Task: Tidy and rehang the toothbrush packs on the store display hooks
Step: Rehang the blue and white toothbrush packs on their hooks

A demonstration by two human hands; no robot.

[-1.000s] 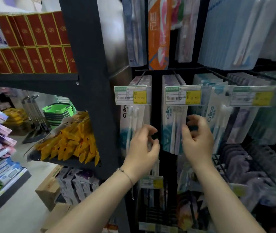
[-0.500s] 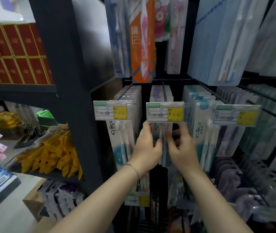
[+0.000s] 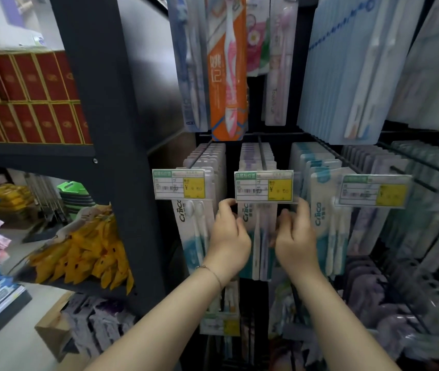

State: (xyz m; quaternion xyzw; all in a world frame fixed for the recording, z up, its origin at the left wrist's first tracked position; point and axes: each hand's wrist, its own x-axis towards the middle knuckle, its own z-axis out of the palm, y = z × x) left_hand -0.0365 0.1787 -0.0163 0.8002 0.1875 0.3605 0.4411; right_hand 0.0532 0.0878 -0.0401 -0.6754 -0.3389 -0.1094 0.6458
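Note:
A stack of white and teal toothbrush packs hangs on the middle display hook, behind a price tag. My left hand grips the left edge of the front pack, fingers curled round it. On the pack's right edge my right hand holds it with thumb and curled fingers. Similar packs hang on the left hook and on the right hook.
An orange toothbrush pack and pale blue packs hang on the row above. A black shelf post stands to the left, with red boxes and yellow packets beyond. More hooks with greyish packs fill the right.
Both hands moved from either side of the gap onto the middle stack and closed on its front pack. The view shifted up and right along the display.

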